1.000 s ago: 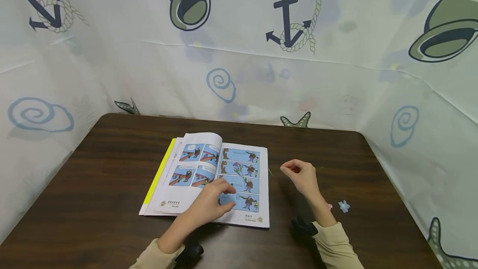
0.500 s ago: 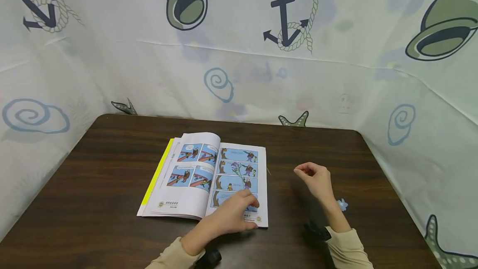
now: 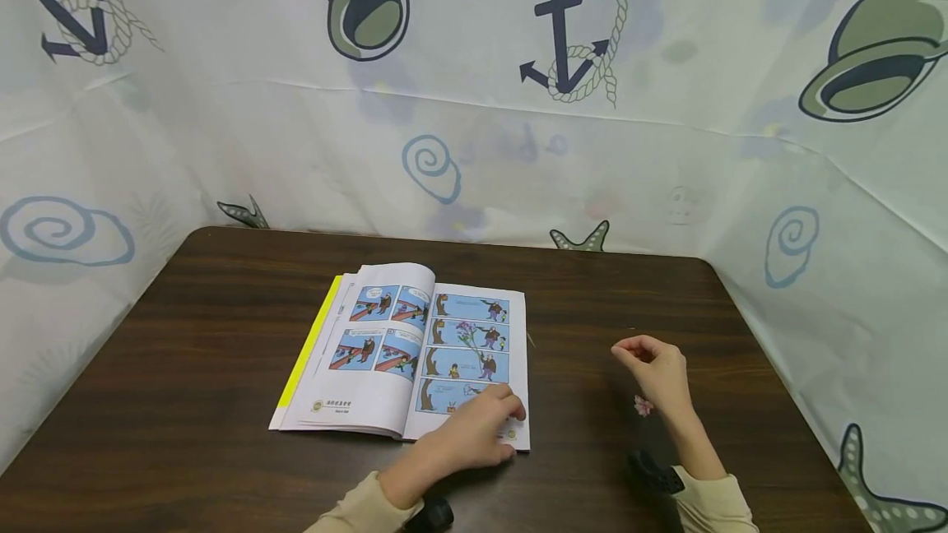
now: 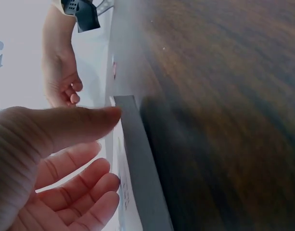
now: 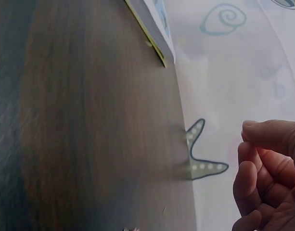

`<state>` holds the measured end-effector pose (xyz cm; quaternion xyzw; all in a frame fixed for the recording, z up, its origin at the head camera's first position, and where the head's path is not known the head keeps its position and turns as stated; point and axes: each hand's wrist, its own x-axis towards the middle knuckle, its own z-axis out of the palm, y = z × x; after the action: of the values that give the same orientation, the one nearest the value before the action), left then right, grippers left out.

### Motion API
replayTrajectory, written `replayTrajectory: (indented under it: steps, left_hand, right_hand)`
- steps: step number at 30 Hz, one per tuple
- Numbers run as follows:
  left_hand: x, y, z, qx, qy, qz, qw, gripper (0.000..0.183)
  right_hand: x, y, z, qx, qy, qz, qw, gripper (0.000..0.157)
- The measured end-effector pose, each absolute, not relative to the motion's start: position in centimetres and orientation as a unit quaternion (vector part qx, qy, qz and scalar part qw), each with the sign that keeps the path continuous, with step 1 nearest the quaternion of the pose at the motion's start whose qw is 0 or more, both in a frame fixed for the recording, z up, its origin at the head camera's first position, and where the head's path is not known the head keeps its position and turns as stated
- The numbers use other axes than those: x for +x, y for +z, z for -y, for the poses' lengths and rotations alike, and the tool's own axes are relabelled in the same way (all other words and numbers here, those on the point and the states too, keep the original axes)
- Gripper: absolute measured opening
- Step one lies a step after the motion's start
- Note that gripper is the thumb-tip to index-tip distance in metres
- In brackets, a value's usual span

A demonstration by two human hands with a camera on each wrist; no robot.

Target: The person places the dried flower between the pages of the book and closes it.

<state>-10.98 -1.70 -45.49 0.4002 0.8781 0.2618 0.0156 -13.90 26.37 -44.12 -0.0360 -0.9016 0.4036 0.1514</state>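
An open comic book (image 3: 355, 393) lies on the table with blue picture panels on both pages. A small purple flower sprig (image 3: 467, 336) shows across the right page's panels. My left hand (image 3: 474, 430) is over that page's lower right corner, fingers loosely bent. In the left wrist view, its thumb (image 4: 89, 122) reaches the book's edge (image 4: 137, 159). My right hand (image 3: 659, 373) hovers right of the book, thumb near the bent index finger; nothing shows between them in the right wrist view (image 5: 270, 168). A pink flower (image 3: 643, 406) lies beside this hand.
The dark wooden table (image 3: 185, 368) is bordered by a white printed cloth (image 3: 333, 155) at the back and sides. A thin stem (image 3: 530, 340) lies by the book's right edge. Black wrist devices (image 3: 652, 471) sit low near the tabletop.
My left hand has slid right and toward me, from mid-book to the right page's lower corner. My right hand has moved right, away from the book; the blue flower is now hidden.
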Motion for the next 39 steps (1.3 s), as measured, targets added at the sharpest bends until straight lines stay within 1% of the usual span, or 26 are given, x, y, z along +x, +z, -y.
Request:
replayTrajectory:
  steps: [4,11,15,21,29,39]
  left_hand:
    - [-10.9,-45.6,1.5,0.4,0.25,-0.882,0.009,0.031]
    - [-10.8,-45.8,1.3,0.405,0.216,-0.888,0.001,0.036]
    - [-10.8,-45.9,1.2,0.397,0.209,-0.894,-0.001,0.034]
    - [-10.8,-45.7,1.4,0.396,0.216,-0.892,0.009,0.029]
    - [-11.0,-45.6,1.5,0.398,0.236,-0.886,0.019,0.025]
    - [-10.9,-45.2,1.8,0.409,0.237,-0.881,0.03,0.018]
  right_hand:
    - [-13.4,-44.5,-27.0,-0.043,0.396,0.905,0.152,0.011]
    - [-12.7,-44.9,-28.1,-0.055,0.392,0.907,0.144,0.01]
    - [-12.2,-45.2,-28.8,-0.064,0.386,0.911,0.132,0.012]
    - [-11.7,-45.6,-30.0,-0.086,0.367,0.919,0.117,0.014]
    - [-11.1,-45.9,-31.1,-0.116,0.369,0.919,0.073,0.022]
    - [-10.7,-46.6,-31.8,-0.125,0.347,0.929,0.024,0.018]
